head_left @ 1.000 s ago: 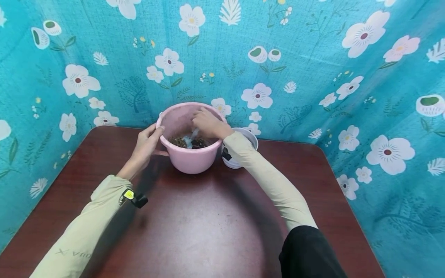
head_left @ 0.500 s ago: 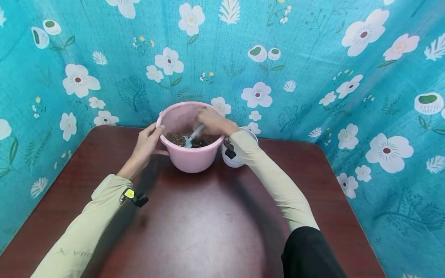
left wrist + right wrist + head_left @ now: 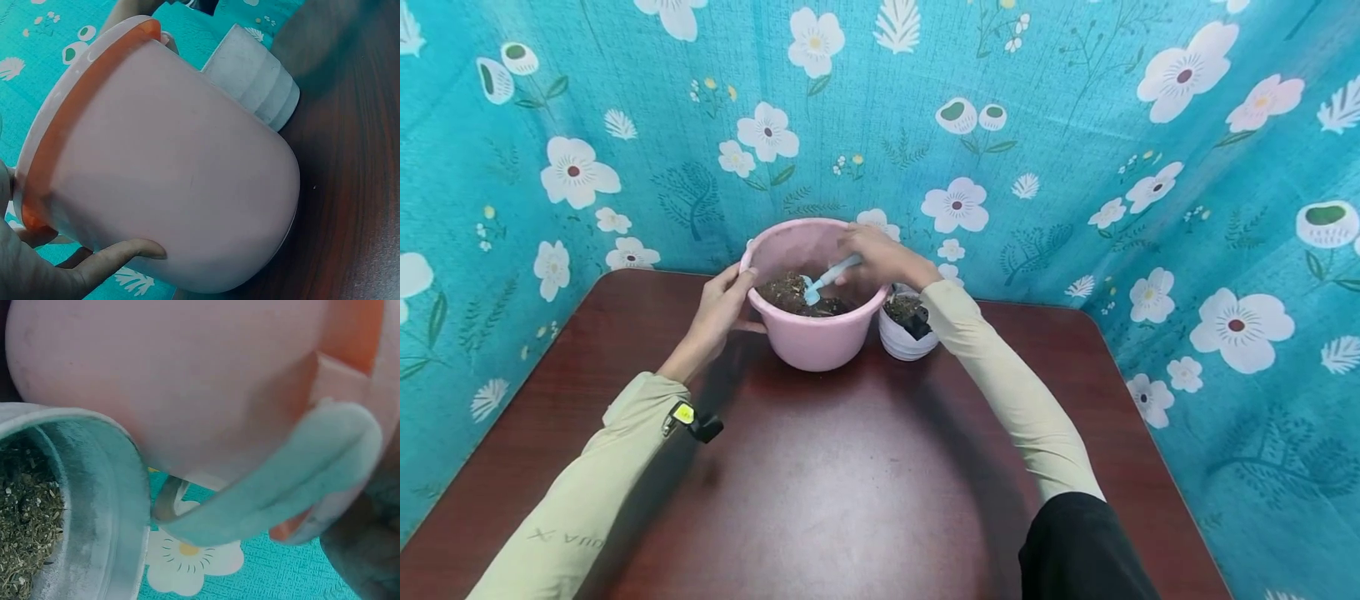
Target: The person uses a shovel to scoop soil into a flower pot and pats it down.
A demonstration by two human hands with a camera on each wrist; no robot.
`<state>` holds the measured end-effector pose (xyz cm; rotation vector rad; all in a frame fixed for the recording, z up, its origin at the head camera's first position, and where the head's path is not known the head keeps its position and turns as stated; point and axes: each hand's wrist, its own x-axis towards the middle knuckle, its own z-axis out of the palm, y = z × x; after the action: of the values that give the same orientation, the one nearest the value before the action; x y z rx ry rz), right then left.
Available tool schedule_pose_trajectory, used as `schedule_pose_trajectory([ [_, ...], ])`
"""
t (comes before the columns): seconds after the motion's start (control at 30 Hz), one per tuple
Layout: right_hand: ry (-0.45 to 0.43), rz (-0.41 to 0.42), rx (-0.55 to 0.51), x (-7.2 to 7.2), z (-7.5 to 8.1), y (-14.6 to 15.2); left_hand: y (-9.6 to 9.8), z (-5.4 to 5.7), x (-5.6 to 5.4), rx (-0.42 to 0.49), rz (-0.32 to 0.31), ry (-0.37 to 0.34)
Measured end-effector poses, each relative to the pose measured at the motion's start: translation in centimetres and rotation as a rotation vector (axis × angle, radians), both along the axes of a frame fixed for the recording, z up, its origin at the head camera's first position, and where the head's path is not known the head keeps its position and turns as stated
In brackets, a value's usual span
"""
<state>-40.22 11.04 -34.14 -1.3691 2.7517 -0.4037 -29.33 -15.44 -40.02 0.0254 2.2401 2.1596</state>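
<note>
Watching remotely, I note left hand [image 3: 718,312] pinching the bucket [image 3: 816,346] by its rim, nearer right hand [image 3: 883,254] gripping the shovel [image 3: 831,277], which slants down leftward to soil [image 3: 781,293].

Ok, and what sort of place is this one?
Probably an indoor tabletop potting spot: a reddish-brown table stands before a turquoise floral cloth, with a pink bucket of soil-like material and a white pot on it.

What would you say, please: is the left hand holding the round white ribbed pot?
No, the left hand grips the round pink plastic bucket by its rim.
</note>
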Motion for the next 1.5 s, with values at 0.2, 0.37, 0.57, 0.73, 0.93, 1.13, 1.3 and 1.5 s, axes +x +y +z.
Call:
schedule_pose_trajectory([
  [0.2, -0.031, -0.001, -0.063, 0.1, 0.5, 0.4, 0.0, 0.0, -0.1, 0.023, 0.018, 0.009],
  [0.37, -0.044, -0.03, -0.079, 0.1, 0.4, 0.9, 0.1, 0.0, 0.0, 0.005, 0.019, 0.001],
  [0.57, -0.037, -0.054, -0.108, 0.2, 0.3, 1.7, 0.2, 0.0, 0.0, 0.004, 0.021, -0.009],
  [0.73, -0.015, -0.063, -0.122, 0.4, 0.3, 2.3, 0.2, 0.1, 0.0, -0.005, 0.027, -0.015],
  [0.93, -0.015, -0.056, -0.161, 0.9, 0.5, 3.1, 0.4, 0.1, 0.1, -0.016, 0.04, -0.014],
  [1.13, 0.0, -0.059, -0.201, 1.0, 1.1, 4.1, 0.2, 0.2, 0.1, -0.017, 0.042, -0.005],
  [1.3, 0.018, -0.086, -0.232, 0.9, 1.6, 5.3, 0.1, 0.3, 0.0, -0.006, 0.035, -0.01],
  [1.5, 0.032, -0.117, -0.218, 1.2, 1.5, 7.3, 0.1, 0.0, 0.3, -0.009, 0.033, -0.007],
])
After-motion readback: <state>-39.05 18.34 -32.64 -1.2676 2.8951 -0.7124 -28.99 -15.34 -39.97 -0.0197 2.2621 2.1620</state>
